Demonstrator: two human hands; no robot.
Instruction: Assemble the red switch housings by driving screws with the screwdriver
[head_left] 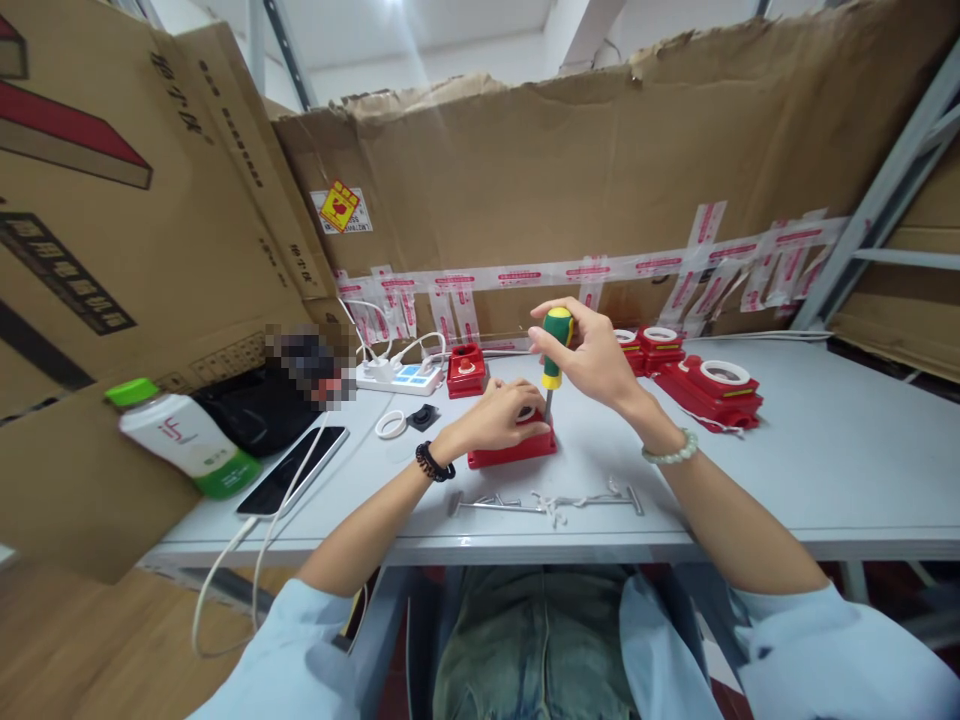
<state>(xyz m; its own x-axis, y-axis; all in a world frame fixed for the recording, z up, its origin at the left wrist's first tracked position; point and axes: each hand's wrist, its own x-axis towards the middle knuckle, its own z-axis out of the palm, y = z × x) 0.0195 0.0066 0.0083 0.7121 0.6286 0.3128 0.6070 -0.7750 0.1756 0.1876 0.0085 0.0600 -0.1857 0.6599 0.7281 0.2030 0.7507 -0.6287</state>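
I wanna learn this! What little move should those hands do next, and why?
Probably turn the screwdriver a bit: the right hand grips it nearly upright, pointing down at the red box, which the left hand holds.

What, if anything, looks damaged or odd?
The cardboard behind the table: its top edge is torn ragged, and tape patches its lower part. The bottle slants, though lens distortion may explain that. Nothing odd shows at the screwdriver or held red box.
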